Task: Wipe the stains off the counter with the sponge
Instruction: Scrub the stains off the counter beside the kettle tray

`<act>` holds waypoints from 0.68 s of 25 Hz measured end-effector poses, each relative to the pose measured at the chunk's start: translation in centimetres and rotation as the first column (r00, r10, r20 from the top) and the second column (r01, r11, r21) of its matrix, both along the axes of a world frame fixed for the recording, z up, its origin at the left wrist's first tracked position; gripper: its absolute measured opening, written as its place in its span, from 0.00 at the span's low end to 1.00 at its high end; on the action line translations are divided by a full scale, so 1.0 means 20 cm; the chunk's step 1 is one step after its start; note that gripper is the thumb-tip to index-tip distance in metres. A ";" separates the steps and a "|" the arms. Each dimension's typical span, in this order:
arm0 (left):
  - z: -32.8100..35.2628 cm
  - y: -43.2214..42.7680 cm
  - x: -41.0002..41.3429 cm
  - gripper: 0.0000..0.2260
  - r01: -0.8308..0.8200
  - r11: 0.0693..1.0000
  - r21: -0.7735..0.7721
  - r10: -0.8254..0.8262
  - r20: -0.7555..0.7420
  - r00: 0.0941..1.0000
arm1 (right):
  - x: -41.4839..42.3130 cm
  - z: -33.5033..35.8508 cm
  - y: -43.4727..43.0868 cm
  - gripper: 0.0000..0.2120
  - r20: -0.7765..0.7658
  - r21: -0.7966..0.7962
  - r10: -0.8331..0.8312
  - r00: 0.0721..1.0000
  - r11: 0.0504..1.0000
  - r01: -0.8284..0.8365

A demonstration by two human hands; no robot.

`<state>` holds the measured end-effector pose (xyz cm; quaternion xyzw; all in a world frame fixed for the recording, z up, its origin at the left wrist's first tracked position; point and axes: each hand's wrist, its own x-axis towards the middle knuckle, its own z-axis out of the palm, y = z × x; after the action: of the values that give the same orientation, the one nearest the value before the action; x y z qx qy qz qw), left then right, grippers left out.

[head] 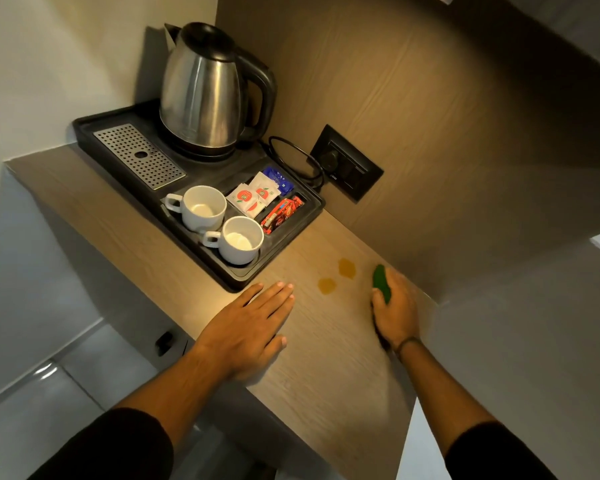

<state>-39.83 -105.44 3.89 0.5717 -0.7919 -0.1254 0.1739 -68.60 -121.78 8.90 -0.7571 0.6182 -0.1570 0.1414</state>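
Two yellow-orange stains mark the light wood counter (326,358): one stain (326,285) nearer me and a second stain (347,267) just behind it. My right hand (395,310) is shut on a green sponge (381,283), whose tip sticks out between thumb and fingers, a short way right of the stains and close to the back wall. My left hand (248,325) lies flat, palm down, fingers together, on the counter to the left of the stains, holding nothing.
A black tray (284,244) stands at the back left, just beyond my left fingertips, with a steel kettle (205,95), two white cups (201,207) (239,240) and sachets. A wall socket (349,168) with a plugged cord sits behind it. The counter's front edge runs under my left wrist.
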 end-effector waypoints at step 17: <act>0.01 0.03 0.01 0.29 -0.020 0.999 -0.027 0.022 0.048 0.999 | 0.07 0.00 -0.01 0.26 -0.034 -0.009 0.139 0.990 0.990 -0.140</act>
<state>-39.71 -104.92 4.07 0.5805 -0.7915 -0.0991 0.1637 -67.28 -122.03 8.83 -0.8018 0.5651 -0.1373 0.1374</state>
